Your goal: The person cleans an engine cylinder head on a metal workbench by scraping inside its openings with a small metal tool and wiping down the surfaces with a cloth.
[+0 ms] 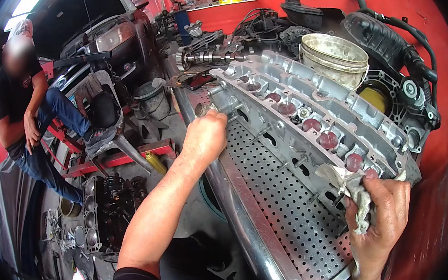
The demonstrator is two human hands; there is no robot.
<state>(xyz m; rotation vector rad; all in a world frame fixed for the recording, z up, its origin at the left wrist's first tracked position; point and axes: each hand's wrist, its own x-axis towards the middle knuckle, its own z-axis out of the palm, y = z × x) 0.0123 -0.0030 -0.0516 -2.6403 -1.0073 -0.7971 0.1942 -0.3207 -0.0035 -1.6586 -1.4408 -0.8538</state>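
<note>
A long metal cylinder head (290, 116) lies on a perforated metal bench (267, 189), with a row of round reddish-brown parts (328, 140) in its upper side. My left hand (208, 134) has its fingers wrapped round a short pipe-like fitting (203, 109) at the near left end of the head. At the right end, my right hand (383, 212) is closed on a crumpled, stained white cloth (360, 197) against the head's side. Several studs stick out along the side facing me.
A dirty white bucket (333, 56) stands behind the head. A camshaft (207, 58) lies further left. A person (23, 85) is at the left beside a plastic chair (99, 108). An engine block (92, 211) is on the floor, near a red metal frame (80, 167).
</note>
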